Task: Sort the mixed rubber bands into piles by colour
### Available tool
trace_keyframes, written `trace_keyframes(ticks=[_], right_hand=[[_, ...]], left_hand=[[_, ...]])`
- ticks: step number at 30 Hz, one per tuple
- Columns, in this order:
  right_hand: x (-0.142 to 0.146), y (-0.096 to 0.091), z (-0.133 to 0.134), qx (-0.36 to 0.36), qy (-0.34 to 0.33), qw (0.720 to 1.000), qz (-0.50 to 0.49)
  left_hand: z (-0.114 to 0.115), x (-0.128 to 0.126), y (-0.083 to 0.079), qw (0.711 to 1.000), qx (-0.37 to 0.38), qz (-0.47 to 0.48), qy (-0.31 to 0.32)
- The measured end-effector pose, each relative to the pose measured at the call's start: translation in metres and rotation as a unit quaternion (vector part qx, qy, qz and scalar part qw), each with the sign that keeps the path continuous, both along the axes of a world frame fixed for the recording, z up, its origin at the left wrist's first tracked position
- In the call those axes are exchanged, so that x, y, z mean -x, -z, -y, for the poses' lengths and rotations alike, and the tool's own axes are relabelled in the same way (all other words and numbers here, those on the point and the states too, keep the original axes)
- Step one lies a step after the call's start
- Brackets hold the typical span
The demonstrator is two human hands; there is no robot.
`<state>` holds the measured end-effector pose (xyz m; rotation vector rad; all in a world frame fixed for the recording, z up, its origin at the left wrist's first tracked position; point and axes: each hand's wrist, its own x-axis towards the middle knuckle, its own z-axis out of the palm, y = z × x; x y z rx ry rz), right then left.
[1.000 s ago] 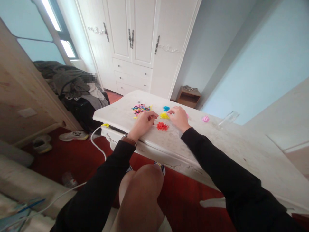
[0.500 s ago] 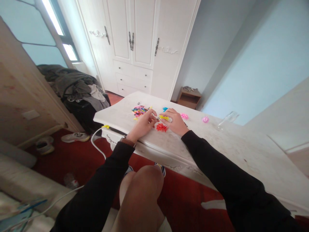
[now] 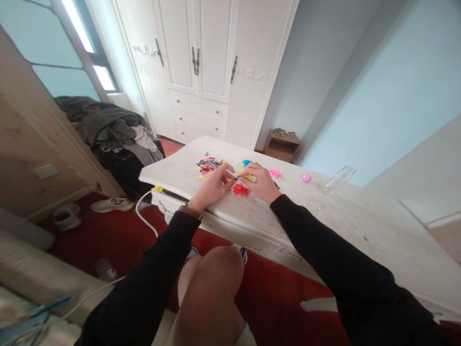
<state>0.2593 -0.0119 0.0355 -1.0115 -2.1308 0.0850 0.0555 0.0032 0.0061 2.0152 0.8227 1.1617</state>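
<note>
Wht tbl point(image 3: 360, 218) w/ red pile point(image 3: 241, 190); wht wardrobe point(image 3: 201, 29) behind, red flr point(image 3: 273, 286) below.

Long, plain black sleeves point(image 3: 334, 254); a brown left-wrist strap point(image 3: 191, 210); pale legwear point(image 3: 247, 336); dark-and-white shoes point(image 3: 243, 253).

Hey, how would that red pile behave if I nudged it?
The red pile would probably spread apart, since it looks like many small separate pieces. It's likely light, each piece being tiny compared with the left hand.
</note>
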Motion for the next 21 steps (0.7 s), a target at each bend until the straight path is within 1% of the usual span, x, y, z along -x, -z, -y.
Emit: trace_keyframes(ticks=[4, 8, 21], right_hand=[[-0.0017, 0.0013, -0.0010, -0.014, 0.007, 1.000, -0.023], [-0.0029, 0.0027, -0.0024, -0.026, 0.003, 0.999, -0.037], [-0.0026, 0.0009, -0.0005, -0.012, 0.018, 0.999, -0.041]], left_hand=[[0.0005, 0.0004, -0.0020, 0.999, -0.028, -0.016, -0.034], [-0.0009, 0.0006, -0.0022, 0.997, -0.047, -0.039, -0.045], [-0.0014, 0.0006, -0.0028, 0.998, -0.026, -0.040, -0.041]])
